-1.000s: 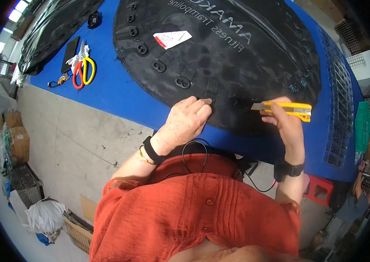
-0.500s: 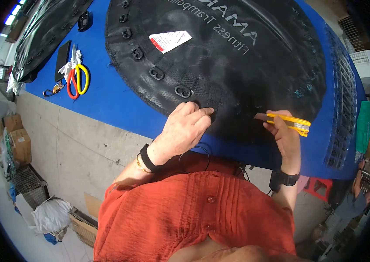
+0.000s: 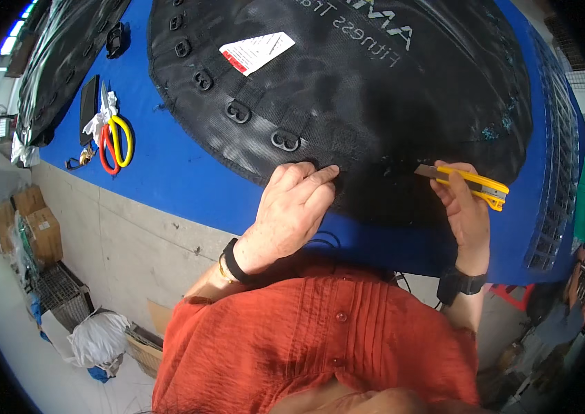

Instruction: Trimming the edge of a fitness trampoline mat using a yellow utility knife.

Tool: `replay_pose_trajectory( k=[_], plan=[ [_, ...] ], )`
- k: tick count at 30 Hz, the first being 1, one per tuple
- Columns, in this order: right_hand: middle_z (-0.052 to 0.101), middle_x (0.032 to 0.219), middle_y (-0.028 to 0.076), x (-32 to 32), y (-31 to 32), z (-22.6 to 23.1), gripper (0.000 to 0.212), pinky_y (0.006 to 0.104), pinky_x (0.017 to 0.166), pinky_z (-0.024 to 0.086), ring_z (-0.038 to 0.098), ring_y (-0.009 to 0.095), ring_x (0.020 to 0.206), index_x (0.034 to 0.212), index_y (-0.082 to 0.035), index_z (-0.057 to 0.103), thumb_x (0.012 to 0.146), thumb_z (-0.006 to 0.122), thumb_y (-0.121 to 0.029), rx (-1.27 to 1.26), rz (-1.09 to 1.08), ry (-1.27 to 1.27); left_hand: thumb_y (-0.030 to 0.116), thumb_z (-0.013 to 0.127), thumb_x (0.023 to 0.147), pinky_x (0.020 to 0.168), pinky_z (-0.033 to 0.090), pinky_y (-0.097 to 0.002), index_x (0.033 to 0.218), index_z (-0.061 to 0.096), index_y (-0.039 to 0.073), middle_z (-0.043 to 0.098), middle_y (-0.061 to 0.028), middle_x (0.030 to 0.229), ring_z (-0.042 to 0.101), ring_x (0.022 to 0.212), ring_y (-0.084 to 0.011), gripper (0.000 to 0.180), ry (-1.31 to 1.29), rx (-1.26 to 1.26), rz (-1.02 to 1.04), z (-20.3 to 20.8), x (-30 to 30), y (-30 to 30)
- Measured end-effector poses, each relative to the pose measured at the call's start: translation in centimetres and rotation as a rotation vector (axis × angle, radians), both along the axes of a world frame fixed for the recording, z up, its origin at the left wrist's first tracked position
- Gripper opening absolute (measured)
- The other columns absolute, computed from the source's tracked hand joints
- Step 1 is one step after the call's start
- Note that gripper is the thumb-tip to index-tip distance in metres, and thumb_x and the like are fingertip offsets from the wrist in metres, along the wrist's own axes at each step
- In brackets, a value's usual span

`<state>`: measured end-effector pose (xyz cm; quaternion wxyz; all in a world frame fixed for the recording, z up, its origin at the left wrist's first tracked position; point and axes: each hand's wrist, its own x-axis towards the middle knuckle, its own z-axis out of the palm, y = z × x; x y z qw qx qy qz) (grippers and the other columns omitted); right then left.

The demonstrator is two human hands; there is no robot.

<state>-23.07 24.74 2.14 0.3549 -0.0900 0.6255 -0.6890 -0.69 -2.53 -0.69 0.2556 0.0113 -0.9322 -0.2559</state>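
A round black trampoline mat [image 3: 320, 83] with dark rings along its edge lies on the blue table [image 3: 161, 176]. My left hand [image 3: 296, 207] is closed, its fingertips pinching the mat's near edge just below a ring [image 3: 285, 141]. To its right, my right hand [image 3: 467, 214] is closed around a yellow utility knife [image 3: 475, 184]. The knife's blade is out and points left, a little apart from my left fingers. Small pale thread bits lie on the mat between the hands. A white label with a red strip [image 3: 258, 52] is on the mat.
Red-and-yellow-handled scissors [image 3: 114, 141] lie on the table at left, beside a dark flat phone-like object [image 3: 89, 103]. Another black mat [image 3: 65, 69] is at the far left. Clear gridded plastic [image 3: 556, 159] runs along the right edge. Cardboard boxes [image 3: 43, 231] stand on the floor.
My right hand has moved slightly right and up with the knife, away from my left hand. My left hand keeps its place on the mat's edge. The view has shifted a little.
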Motion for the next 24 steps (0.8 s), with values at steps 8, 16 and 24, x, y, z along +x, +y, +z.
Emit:
replay_pose_trajectory(
  k=[8, 16, 24],
  plan=[
    [0.073, 0.141, 0.017, -0.02, 0.32, -0.61, 0.024, 0.0355, 0.114, 0.06, 0.075, 0.022, 0.123, 0.131, -0.008, 0.072, 0.115, 0.069, -0.026, -0.006, -0.001, 0.03, 0.0, 0.083, 0.081, 0.09, 0.053, -0.0422, 0.105, 0.074, 0.003, 0.079, -0.0082, 0.133, 0.069, 0.106, -0.0286, 0.026, -0.01, 0.016, -0.023, 0.08, -0.16, -0.07],
    [0.073, 0.14, 0.015, 0.1, 0.22, -0.44, 0.023, 0.0374, 0.113, 0.061, 0.073, 0.021, 0.125, 0.13, -0.005, 0.07, 0.116, 0.068, -0.022, -0.033, 0.004, 0.014, -0.002, 0.083, 0.078, 0.091, 0.052, -0.0425, 0.107, 0.074, 0.003, 0.079, -0.009, 0.137, 0.068, 0.103, -0.0287, 0.031, -0.029, -0.012, -0.028, 0.06, -0.03, 0.01],
    [0.074, 0.138, 0.016, 0.3, 0.09, -0.53, 0.024, 0.0375, 0.111, 0.062, 0.074, 0.02, 0.124, 0.13, -0.004, 0.069, 0.117, 0.067, -0.024, 0.0, -0.012, 0.025, -0.002, 0.083, 0.076, 0.092, 0.053, -0.0426, 0.108, 0.074, 0.003, 0.079, -0.0089, 0.136, 0.069, 0.104, -0.0288, 0.034, -0.034, -0.02, -0.015, -0.1, 0.05, 0.08]
  ],
)
